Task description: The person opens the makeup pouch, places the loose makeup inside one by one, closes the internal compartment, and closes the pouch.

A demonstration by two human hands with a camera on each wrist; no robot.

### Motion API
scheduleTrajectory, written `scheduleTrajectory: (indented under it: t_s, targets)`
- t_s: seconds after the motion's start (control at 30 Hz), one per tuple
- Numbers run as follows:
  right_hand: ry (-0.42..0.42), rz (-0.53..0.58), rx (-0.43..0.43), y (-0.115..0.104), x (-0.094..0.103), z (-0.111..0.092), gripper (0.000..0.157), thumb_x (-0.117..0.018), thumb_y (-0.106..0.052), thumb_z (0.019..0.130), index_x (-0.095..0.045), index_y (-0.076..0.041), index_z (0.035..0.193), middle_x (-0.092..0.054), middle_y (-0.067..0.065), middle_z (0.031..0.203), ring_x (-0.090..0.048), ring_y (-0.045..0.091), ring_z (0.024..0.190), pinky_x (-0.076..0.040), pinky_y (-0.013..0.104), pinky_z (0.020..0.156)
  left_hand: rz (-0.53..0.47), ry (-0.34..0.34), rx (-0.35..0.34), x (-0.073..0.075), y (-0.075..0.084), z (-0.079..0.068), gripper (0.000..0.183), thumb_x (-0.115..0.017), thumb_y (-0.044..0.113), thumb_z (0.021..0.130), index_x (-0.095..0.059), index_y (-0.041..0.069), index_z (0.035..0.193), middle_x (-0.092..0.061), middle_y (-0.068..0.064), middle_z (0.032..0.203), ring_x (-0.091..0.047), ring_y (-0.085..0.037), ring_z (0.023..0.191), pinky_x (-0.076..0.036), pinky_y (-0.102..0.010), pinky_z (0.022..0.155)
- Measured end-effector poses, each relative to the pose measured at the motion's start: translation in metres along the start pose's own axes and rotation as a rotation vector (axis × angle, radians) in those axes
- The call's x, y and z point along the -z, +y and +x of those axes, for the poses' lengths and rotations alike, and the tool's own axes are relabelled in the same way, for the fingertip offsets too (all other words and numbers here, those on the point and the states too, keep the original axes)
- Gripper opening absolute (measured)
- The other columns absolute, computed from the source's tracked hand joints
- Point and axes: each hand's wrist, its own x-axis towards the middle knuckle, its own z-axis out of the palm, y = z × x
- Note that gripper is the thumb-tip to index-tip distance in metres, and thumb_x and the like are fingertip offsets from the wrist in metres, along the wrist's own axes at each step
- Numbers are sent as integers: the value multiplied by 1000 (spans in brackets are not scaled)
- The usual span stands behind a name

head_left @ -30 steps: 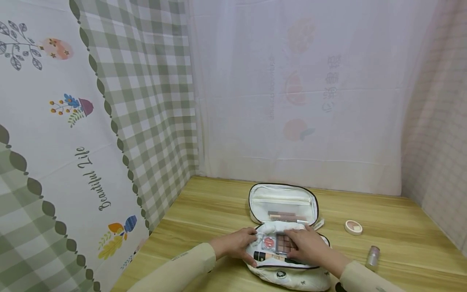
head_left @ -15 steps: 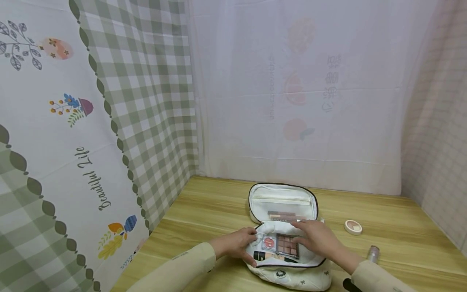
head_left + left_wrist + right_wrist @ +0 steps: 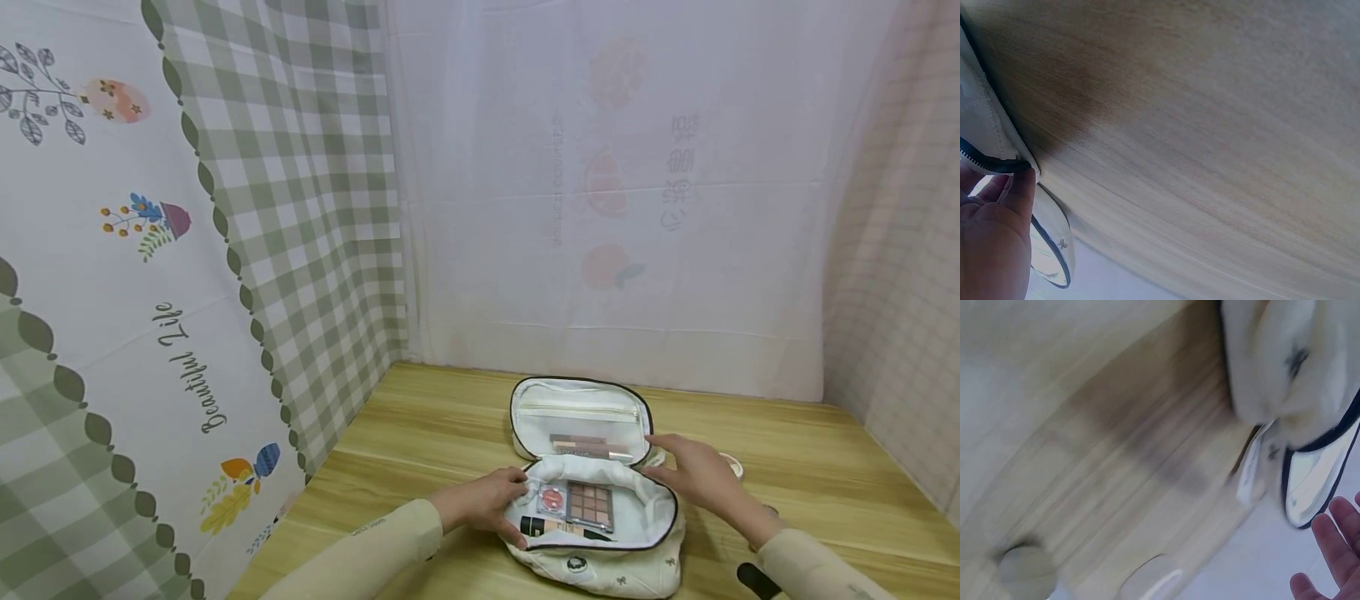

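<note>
A white makeup bag point(image 3: 622, 575) with dark piping sits unzipped on the table, its lid point(image 3: 577, 396) folded back. Inside lie a brown eyeshadow palette point(image 3: 589, 505), a small clear case with a red round point(image 3: 552, 498) and a black-and-peach tube point(image 3: 551, 527). Slim brown items point(image 3: 581, 446) show in the lid's mesh pocket. My left hand point(image 3: 480, 504) grips the bag's left rim, thumb and fingers at the zip edge in the left wrist view. My right hand point(image 3: 701, 477), fingers spread and holding nothing, hovers at the bag's right side near the lid.
A round cream compact point(image 3: 1150, 578) stands on the wood table point(image 3: 442, 417), mostly behind my right hand in the head view. A small cylinder point(image 3: 1027, 573) is nearer, largely hidden by my right forearm. A fabric tag point(image 3: 1249, 475) hangs from the bag. Checked and white cloths point(image 3: 322, 167) surround the table.
My right hand has withdrawn from over the palette inside the bag and moved right, past the rim, uncovering the palette. The left hand keeps its hold on the bag.
</note>
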Motion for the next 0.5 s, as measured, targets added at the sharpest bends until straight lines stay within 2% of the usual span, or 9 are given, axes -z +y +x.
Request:
scheduleTrajectory:
  t_s: [0.2, 0.4, 0.5]
  targets:
    - [-43, -2, -97, 28, 6, -3, 53, -79, -24, 84, -63, 8, 123, -63, 31, 118, -61, 50, 104, -49, 61, 82, 2, -5, 1, -1, -1, 0, 81, -84, 50, 75, -58, 2, 135, -46, -12, 141, -45, -18, 129, -36, -22, 106]
    - [-60, 22, -178, 57, 14, -7, 59, -77, -24, 86, -58, 14, 126, -60, 34, 121, -63, 49, 98, -48, 62, 81, 0, -6, 1, -2, -1, 1, 82, -84, 51, 75, -58, 2, 136, -46, -11, 142, -45, -18, 129, -36, -22, 106]
    - [-64, 24, -213, 69, 19, -10, 61, -75, -26, 88, -55, 16, 128, -59, 36, 122, -61, 51, 101, -46, 64, 83, -4, -6, 1, -2, -2, 1, 82, -84, 50, 75, -57, 2, 136, -46, -11, 142, -45, -18, 129, -36, -22, 106]
